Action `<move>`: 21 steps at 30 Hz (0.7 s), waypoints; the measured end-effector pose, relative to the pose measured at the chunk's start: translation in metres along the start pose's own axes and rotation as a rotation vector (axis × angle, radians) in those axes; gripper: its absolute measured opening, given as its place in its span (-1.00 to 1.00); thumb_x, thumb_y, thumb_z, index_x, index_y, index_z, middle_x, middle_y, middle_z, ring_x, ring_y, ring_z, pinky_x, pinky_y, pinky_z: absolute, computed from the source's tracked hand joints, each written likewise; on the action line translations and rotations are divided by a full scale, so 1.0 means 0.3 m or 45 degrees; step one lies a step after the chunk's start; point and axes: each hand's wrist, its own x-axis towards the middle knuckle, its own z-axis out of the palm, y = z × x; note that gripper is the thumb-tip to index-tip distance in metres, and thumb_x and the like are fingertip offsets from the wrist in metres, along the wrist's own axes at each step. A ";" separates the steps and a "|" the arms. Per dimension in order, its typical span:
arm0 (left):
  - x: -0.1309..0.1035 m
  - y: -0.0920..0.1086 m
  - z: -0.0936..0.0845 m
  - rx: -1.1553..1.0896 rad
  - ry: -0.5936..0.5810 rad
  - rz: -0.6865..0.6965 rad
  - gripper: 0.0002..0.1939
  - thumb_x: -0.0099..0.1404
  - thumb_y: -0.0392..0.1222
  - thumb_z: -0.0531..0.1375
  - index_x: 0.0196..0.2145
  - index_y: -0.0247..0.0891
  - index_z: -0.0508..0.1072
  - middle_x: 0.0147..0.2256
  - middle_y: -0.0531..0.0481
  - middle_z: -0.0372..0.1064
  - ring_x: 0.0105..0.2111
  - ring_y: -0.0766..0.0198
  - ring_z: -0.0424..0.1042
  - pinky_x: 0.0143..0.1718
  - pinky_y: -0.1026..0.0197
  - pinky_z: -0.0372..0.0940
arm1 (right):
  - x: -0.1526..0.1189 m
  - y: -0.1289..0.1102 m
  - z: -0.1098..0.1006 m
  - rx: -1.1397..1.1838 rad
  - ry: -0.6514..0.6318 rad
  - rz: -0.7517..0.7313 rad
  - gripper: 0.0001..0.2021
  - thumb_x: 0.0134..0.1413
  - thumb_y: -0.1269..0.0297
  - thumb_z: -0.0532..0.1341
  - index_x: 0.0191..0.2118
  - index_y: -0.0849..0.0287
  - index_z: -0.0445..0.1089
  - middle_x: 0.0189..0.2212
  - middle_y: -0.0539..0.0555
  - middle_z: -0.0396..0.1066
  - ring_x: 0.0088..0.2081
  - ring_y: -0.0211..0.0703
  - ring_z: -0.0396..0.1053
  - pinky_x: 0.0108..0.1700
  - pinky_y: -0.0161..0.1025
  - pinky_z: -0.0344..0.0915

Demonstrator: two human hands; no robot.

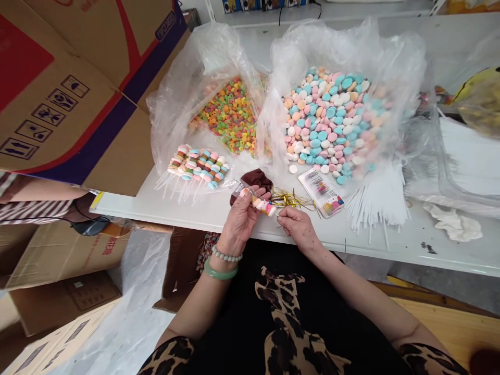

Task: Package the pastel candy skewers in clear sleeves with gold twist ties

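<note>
Candy stick: this candy-looking stick (265,206) is up in both hands, just over the table's front edge, tilted, with white, pink and orange showing.
Left hand: the left hand (241,214) has it lying across the fingers, thumb closed over the upper end so it's gripped. Beaded bracelet (227,255) and green bangle (221,270) on that wrist.
Right hand: the right hand (299,228) is at the lower end, thumb and fingertips pinched together. Could be the stick or a bit of wrapper in there, honestly too small to tell.
Gold ties: a little heap of gold ties (289,198) just beyond the right hand.
Brown cloth: dark brown crumpled cloth-like thing (258,178) right behind the left hand.
Printed packet: flat packet (321,192) right of the ties.
Made-up sticks: a bunch of loaded candy sticks (199,165) off to the left.
White sticks: a fan of bare white sticks (378,200) to the right, crumpled tissue (455,223) past them.
Bags: clear plastic at the back, one with colourful rings (234,114), one with pastel discs (328,122).
Cardboard box: big printed box (117,143), far left.
</note>
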 end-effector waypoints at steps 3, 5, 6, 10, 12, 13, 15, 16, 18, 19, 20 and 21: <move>-0.015 -0.044 0.018 -0.024 0.021 0.011 -0.74 0.24 -0.12 0.29 -0.17 -0.33 0.47 -0.20 -0.15 0.53 -0.13 0.12 0.53 0.05 0.06 0.32 | 0.005 0.013 0.012 -0.024 0.035 0.034 -0.82 -0.13 0.21 0.20 -0.60 0.12 0.23 -0.76 -0.15 0.06 -0.64 -0.34 -0.02 -0.55 -0.31 -0.10; -0.022 -0.065 0.025 -0.045 0.021 0.012 -0.75 0.26 -0.11 0.27 -0.17 -0.32 0.47 -0.24 -0.12 0.53 -0.15 0.15 0.54 0.06 0.06 0.32 | 0.003 0.020 0.022 -0.005 0.014 0.059 -0.82 -0.13 0.22 0.20 -0.60 0.12 0.22 -0.76 -0.16 0.07 -0.65 -0.34 -0.02 -0.55 -0.31 -0.10; -0.021 -0.068 0.027 -0.061 0.024 -0.001 -0.75 0.27 -0.11 0.26 -0.17 -0.32 0.47 -0.27 -0.11 0.53 -0.17 0.16 0.54 0.06 0.05 0.32 | 0.000 0.023 0.026 0.005 -0.011 0.061 -0.83 -0.13 0.22 0.19 -0.59 0.12 0.22 -0.76 -0.16 0.07 -0.65 -0.34 -0.02 -0.55 -0.31 -0.09; -0.003 -0.043 0.033 -0.215 0.132 -0.090 -0.80 0.36 -0.12 0.16 -0.18 -0.32 0.46 -0.33 -0.08 0.51 -0.24 0.21 0.54 0.05 0.01 0.34 | -0.013 0.024 0.042 -0.067 -0.109 -0.036 -0.85 -0.04 0.22 0.17 -0.54 0.11 0.25 -0.72 -0.16 0.09 -0.63 -0.33 0.01 -0.53 -0.31 -0.03; 0.007 -0.026 0.037 -0.316 0.201 -0.082 -0.80 0.40 -0.16 0.09 -0.18 -0.31 0.45 -0.32 -0.06 0.51 -0.24 0.24 0.54 0.05 0.01 0.34 | -0.014 0.018 0.048 -0.118 -0.119 -0.097 -0.84 -0.01 0.23 0.16 -0.53 0.12 0.26 -0.71 -0.15 0.09 -0.61 -0.33 0.03 -0.51 -0.32 0.00; 0.011 -0.020 0.038 -0.353 0.222 -0.072 -0.79 0.42 -0.17 0.06 -0.18 -0.30 0.46 -0.32 -0.06 0.51 -0.23 0.25 0.53 0.05 0.02 0.34 | -0.013 0.014 0.051 -0.107 -0.121 -0.103 -0.84 0.00 0.23 0.16 -0.53 0.12 0.25 -0.71 -0.15 0.10 -0.61 -0.33 0.04 -0.51 -0.32 0.01; 0.015 -0.014 0.040 -0.396 0.233 -0.076 -0.75 0.44 -0.18 0.02 -0.22 -0.31 0.46 -0.31 -0.06 0.51 -0.22 0.25 0.53 0.05 0.02 0.33 | -0.009 0.006 0.058 -0.010 -0.135 -0.058 -0.83 -0.03 0.23 0.17 -0.55 0.13 0.24 -0.72 -0.15 0.10 -0.62 -0.35 0.04 -0.52 -0.33 0.00; 0.016 -0.012 0.040 -0.408 0.228 -0.082 -0.73 0.45 -0.18 0.01 -0.24 -0.31 0.47 -0.32 -0.06 0.51 -0.21 0.26 0.53 0.06 0.02 0.33 | -0.006 0.003 0.061 0.059 -0.145 -0.013 -0.82 -0.06 0.22 0.19 -0.55 0.14 0.23 -0.73 -0.15 0.10 -0.64 -0.36 0.03 -0.54 -0.34 -0.02; 0.017 -0.011 0.034 -0.423 0.208 -0.079 -0.72 0.45 -0.19 0.00 -0.26 -0.31 0.48 -0.32 -0.05 0.51 -0.22 0.27 0.52 0.06 0.03 0.32 | 0.002 0.001 0.062 0.203 -0.180 0.117 -0.82 -0.12 0.21 0.22 -0.55 0.15 0.23 -0.75 -0.16 0.10 -0.67 -0.40 -0.01 -0.59 -0.37 -0.10; 0.017 -0.011 0.030 -0.423 0.194 -0.070 -0.73 0.45 -0.19 0.01 -0.25 -0.30 0.48 -0.32 -0.04 0.51 -0.22 0.28 0.52 0.07 0.04 0.31 | 0.005 0.002 0.060 0.270 -0.203 0.193 -0.82 -0.15 0.21 0.24 -0.54 0.15 0.24 -0.76 -0.17 0.10 -0.69 -0.41 -0.04 -0.62 -0.38 -0.16; 0.018 -0.010 0.025 -0.415 0.177 -0.058 -0.73 0.44 -0.19 0.02 -0.25 -0.30 0.49 -0.31 -0.04 0.51 -0.22 0.28 0.52 0.06 0.05 0.31 | 0.010 0.004 0.055 0.334 -0.230 0.268 -0.82 -0.17 0.21 0.25 -0.53 0.15 0.24 -0.78 -0.18 0.09 -0.71 -0.43 -0.09 -0.64 -0.39 -0.22; 0.018 -0.009 0.019 -0.400 0.159 -0.050 -0.75 0.43 -0.18 0.03 -0.24 -0.30 0.49 -0.31 -0.04 0.51 -0.23 0.29 0.51 0.05 0.05 0.32 | 0.014 0.006 0.048 0.400 -0.266 0.340 -0.82 -0.18 0.21 0.26 -0.51 0.15 0.25 -0.80 -0.20 0.06 -0.73 -0.44 -0.14 -0.65 -0.39 -0.27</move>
